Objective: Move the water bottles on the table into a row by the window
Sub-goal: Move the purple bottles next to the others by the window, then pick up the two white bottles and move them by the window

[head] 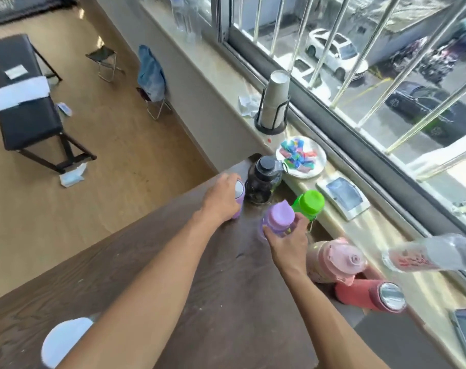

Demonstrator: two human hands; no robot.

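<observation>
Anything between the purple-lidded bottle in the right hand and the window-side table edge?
Yes. The green-lidded bottle stands directly windowward of the purple-lidded bottle held by the right hand. The dark jug with black cap stands further along that edge, with bare table between the two.

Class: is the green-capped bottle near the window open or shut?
Shut: the green-capped bottle has its lid seated on top, with no opening showing.

Daylight through a barred window above a pale sill; left of it, wood-look floor, black bench, possibly two folding stools.
</observation>
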